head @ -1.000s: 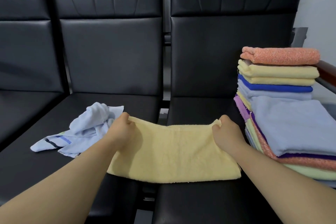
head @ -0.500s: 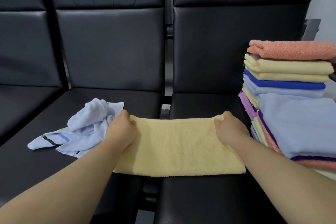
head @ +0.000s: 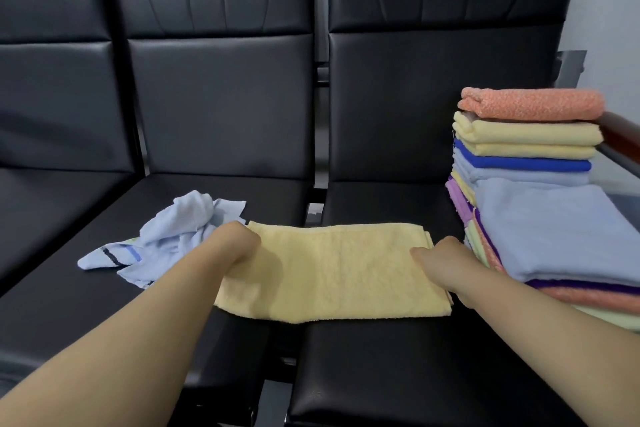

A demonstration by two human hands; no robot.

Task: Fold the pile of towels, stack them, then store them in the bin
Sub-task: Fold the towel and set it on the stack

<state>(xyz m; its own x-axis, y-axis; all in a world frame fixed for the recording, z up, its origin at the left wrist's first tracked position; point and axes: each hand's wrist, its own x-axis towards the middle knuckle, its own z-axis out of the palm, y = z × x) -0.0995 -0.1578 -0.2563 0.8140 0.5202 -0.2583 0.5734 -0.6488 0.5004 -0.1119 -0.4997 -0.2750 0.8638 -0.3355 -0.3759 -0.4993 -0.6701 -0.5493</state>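
Note:
A yellow towel (head: 332, 274) lies folded flat across the gap between two black seats. My left hand (head: 235, 246) grips its far left corner with curled fingers. My right hand (head: 445, 258) holds the towel's right edge, thumb lying on top of the cloth. A crumpled light blue towel with dark stripes (head: 166, 239) lies on the middle seat, just left of my left hand. At the right stands a tall stack of folded towels (head: 530, 163), topped by an orange one (head: 533, 104), with a wide light blue towel (head: 554, 232) lower and nearer. No bin is in view.
Three black padded seats (head: 415, 367) with high backrests (head: 221, 104) stand in a row. A dark wooden armrest (head: 623, 135) runs behind the stack at the right. A pale wall (head: 613, 10) shows at the far right.
My right hand has slid from the towel's far right corner toward me along the right edge. My left hand stays at the far left corner. The towel lies flatter.

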